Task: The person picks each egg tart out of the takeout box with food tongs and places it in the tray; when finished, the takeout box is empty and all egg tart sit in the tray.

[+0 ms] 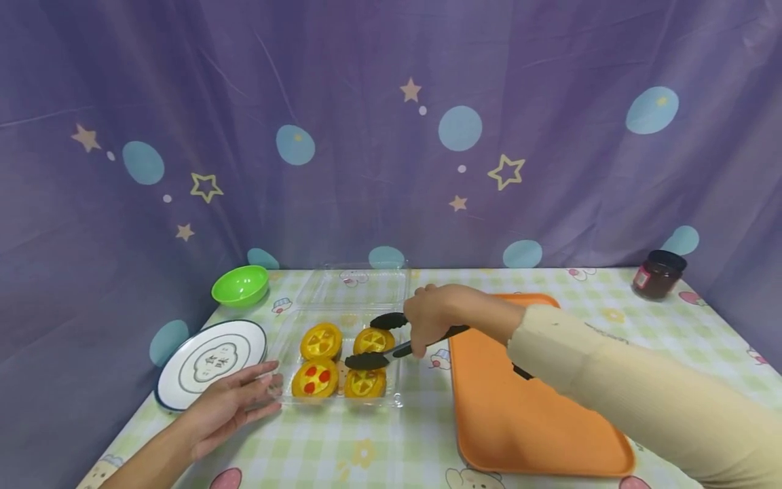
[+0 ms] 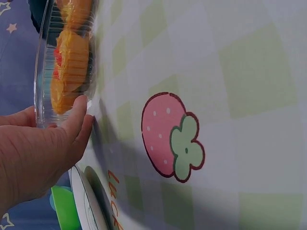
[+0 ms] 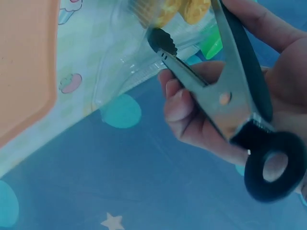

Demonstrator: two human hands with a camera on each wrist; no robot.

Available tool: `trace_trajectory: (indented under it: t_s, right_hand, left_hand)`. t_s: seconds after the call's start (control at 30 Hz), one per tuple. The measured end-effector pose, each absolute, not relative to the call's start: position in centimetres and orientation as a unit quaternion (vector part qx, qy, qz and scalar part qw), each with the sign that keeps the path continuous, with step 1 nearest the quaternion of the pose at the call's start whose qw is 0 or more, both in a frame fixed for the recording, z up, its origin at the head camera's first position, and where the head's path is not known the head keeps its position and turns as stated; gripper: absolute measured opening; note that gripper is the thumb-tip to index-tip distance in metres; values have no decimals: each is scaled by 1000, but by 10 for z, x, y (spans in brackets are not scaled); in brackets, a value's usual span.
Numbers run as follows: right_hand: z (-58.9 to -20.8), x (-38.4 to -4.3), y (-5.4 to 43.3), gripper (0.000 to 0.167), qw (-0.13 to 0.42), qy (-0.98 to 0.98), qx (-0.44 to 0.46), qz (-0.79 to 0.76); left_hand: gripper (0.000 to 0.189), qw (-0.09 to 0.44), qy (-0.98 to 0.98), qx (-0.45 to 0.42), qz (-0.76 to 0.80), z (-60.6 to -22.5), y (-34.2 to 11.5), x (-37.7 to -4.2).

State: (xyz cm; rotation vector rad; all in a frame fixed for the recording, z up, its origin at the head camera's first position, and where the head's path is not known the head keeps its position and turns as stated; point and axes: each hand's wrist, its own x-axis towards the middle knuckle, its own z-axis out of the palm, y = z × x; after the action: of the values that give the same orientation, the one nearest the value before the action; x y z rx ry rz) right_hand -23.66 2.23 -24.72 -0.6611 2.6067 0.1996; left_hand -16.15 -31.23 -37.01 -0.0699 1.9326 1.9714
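My right hand [image 1: 430,316] grips metal tongs [image 3: 218,98] with black tips and a black ring at the end. In the head view the tongs' tips are spread, one at each side of the back right tart [image 1: 374,339]; whether they touch it I cannot tell. Several yellow tarts sit in a clear plastic container [image 1: 394,390] with its lid folded back. Red pieces top the front left tart [image 1: 315,378]; the others carry yellow wedges. My left hand [image 1: 235,401] touches the container's left end with fairly straight fingers, also visible in the left wrist view.
An orange tray [image 1: 525,428] lies to the right, under my right forearm. On the left are a white plate [image 1: 183,370] with a dark rim and a green bowl [image 1: 241,286]. A dark-lidded jar [image 1: 658,275] stands at the back right, near the purple curtain [image 1: 366,136].
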Motion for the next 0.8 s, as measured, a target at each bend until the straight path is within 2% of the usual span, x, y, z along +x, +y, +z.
trace_trajectory:
  t_s: [0.13, 0.37, 0.5, 0.6, 0.7, 0.8]
  right_hand:
    - [-253, -240, 21, 35, 232, 942, -241, 39]
    - [-263, -245, 28, 48, 253, 936, -238, -56]
    - [-267, -246, 31, 34, 254, 932, -242, -87]
    - [-269, -247, 31, 32, 257, 931, -240, -100]
    - [-269, -246, 30, 45, 270, 927, -231, -120]
    - [-270, -245, 30, 69, 286, 922, -214, -149]
  left_hand:
    - [65, 189, 688, -18, 701, -372, -313, -160]
    - [64, 186, 686, -19, 703, -372, -314, -161]
    - [65, 187, 689, -22, 700, -371, -313, -161]
    - [65, 188, 690, -24, 698, -370, -313, -162]
    - [65, 189, 688, -26, 700, -371, -313, -162]
    - [64, 190, 686, -28, 702, -371, -313, -163]
